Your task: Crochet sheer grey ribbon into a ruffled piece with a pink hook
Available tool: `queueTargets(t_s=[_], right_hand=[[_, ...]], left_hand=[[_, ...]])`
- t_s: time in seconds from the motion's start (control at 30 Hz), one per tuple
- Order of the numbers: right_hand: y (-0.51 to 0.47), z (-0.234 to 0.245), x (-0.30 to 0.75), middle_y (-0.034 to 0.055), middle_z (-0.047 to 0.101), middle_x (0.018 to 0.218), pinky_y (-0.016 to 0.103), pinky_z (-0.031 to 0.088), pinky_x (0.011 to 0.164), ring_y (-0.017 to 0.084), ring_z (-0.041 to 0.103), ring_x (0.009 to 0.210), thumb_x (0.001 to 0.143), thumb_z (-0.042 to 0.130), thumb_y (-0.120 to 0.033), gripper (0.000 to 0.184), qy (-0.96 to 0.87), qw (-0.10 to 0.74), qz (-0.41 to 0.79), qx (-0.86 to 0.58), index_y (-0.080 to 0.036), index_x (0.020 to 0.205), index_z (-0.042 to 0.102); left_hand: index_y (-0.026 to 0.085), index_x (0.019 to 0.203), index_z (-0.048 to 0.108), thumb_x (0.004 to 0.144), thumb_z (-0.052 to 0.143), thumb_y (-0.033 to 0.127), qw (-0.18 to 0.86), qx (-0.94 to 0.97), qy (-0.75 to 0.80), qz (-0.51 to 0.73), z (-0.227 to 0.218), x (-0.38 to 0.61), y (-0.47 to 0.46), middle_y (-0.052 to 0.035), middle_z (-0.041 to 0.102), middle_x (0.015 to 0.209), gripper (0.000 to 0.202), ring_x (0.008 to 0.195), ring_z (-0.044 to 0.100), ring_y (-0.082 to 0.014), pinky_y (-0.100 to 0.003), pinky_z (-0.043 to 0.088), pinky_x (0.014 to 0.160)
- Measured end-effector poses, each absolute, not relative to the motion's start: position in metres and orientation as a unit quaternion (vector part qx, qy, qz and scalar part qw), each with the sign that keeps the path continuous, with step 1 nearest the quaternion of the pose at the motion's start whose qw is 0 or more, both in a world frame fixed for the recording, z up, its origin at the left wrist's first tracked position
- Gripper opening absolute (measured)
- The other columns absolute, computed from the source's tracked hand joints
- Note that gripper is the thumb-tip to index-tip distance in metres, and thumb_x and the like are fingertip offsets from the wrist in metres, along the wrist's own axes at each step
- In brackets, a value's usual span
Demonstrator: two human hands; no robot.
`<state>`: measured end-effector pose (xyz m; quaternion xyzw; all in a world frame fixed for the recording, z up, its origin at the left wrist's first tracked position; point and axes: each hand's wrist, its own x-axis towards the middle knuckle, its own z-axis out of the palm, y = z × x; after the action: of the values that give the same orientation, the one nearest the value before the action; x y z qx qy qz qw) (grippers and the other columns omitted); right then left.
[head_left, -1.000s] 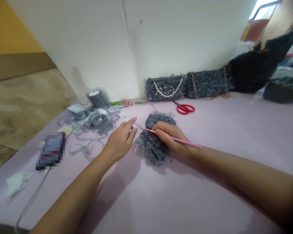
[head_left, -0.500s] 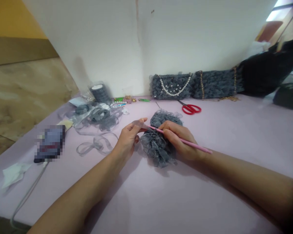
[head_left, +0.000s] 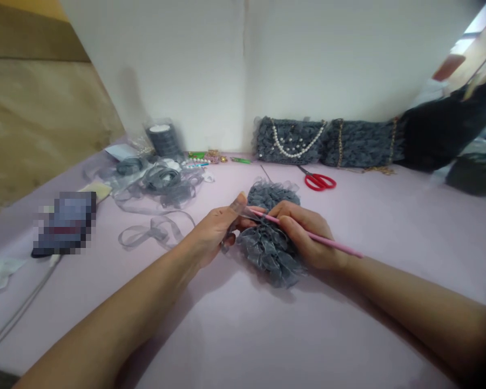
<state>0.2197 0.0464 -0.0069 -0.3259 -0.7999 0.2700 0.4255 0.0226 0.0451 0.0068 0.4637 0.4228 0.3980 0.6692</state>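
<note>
Right hand (head_left: 314,224) on my feed pinches a slender pink stick-like hook (head_left: 340,247) in a pencil grip, pointing it towards ten o'clock; my left hand (head_left: 216,232) pinches a sheer grey ribbon (head_left: 238,207) between thumb and fingers. Partly under the right hand, at my dial's centre, a ruffled dark-grey gauzy piece (head_left: 271,254) lies on the pale pink table (head_left: 243,335). From it, dark-bladed scissors with red loop handles (head_left: 322,182) sit at two o'clock, loose translucent grey loops (head_left: 154,232) at nine. I can't tell whether the hook's tip has caught the ribbon. Doing this well, I judge, wants even ribbon tension, a light right-hand grip, and ruffles kept clear of the tip.
</note>
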Motion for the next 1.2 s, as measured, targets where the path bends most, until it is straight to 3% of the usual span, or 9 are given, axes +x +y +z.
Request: queueTargets(t_s=[0.17,0.37,0.57,0.73,0.9,1.03,1.2], right_hand=[[0.045,-0.004,0.218,0.0043,0.061,0.078,0.03,0.046,0.065,0.015,0.056,0.07,0.099,0.039,-0.037,0.032,-0.802,0.435,0.285,-0.295,-0.019,0.081,0.058],[0.045,-0.006,0.218,0.0038,0.058,0.078,0.03,0.044,0.064,0.015,0.054,0.069,0.099,0.04,-0.03,0.027,-0.81,0.436,0.295,-0.257,-0.02,0.077,0.053],[0.047,-0.009,0.221,0.0033,0.058,0.079,0.029,0.043,0.064,0.015,0.053,0.071,0.099,0.042,-0.028,0.026,-0.809,0.436,0.288,-0.269,-0.02,0.076,0.051],[0.047,-0.006,0.221,0.0022,0.057,0.077,0.029,0.041,0.062,0.014,0.052,0.068,0.099,0.041,-0.03,0.025,-0.806,0.437,0.281,-0.283,-0.02,0.08,0.055],[0.049,-0.009,0.222,0.0019,0.056,0.076,0.028,0.041,0.063,0.013,0.051,0.068,0.099,0.042,-0.027,0.026,-0.812,0.445,0.271,-0.263,-0.019,0.077,0.054],[0.05,-0.01,0.222,0.0017,0.056,0.078,0.027,0.04,0.062,0.012,0.05,0.069,0.099,0.042,-0.024,0.023,-0.813,0.441,0.274,-0.263,-0.019,0.081,0.055],[0.049,-0.01,0.222,0.0002,0.053,0.075,0.026,0.037,0.058,0.011,0.046,0.065,0.099,0.042,-0.022,0.024,-0.803,0.45,0.289,-0.263,-0.019,0.076,0.052]], left_hand=[[0.019,0.103,0.074,0.068,0.065,0.072,0.693,0.454,0.403,0.388,0.014,0.022,0.041,-0.0021,0.06,0.067,0.064,0.049,0.04,-0.0077,-0.022,0.017,0.041],[0.019,0.102,0.074,0.066,0.069,0.069,0.697,0.46,0.395,0.383,0.015,0.023,0.039,-0.0002,0.056,0.065,0.062,0.051,0.039,-0.0074,-0.022,0.017,0.043],[0.024,0.11,0.071,0.072,0.073,0.031,0.698,0.482,0.379,0.37,0.014,0.02,0.039,0.0016,0.058,0.07,0.038,0.049,0.037,-0.0057,-0.023,0.018,0.042],[0.027,0.122,0.064,0.078,0.071,0.03,0.678,0.548,0.337,0.355,0.011,0.014,0.038,0.0025,0.054,0.071,0.045,0.056,0.043,-0.0077,-0.022,0.03,0.05],[0.027,0.129,0.056,0.074,0.074,0.023,0.595,0.642,0.339,0.345,0.011,0.015,0.035,-0.0002,0.057,0.09,0.058,0.084,0.055,-0.015,-0.026,0.043,0.072],[0.031,0.14,0.043,0.076,0.07,0.019,0.531,0.687,0.369,0.33,0.014,0.017,0.031,0.001,0.053,0.092,0.071,0.082,0.055,-0.014,-0.026,0.045,0.07],[0.034,0.14,0.043,0.076,0.068,0.017,0.5,0.7,0.385,0.335,0.015,0.018,0.027,0.0004,0.052,0.097,0.071,0.084,0.055,-0.0144,-0.026,0.048,0.071]])
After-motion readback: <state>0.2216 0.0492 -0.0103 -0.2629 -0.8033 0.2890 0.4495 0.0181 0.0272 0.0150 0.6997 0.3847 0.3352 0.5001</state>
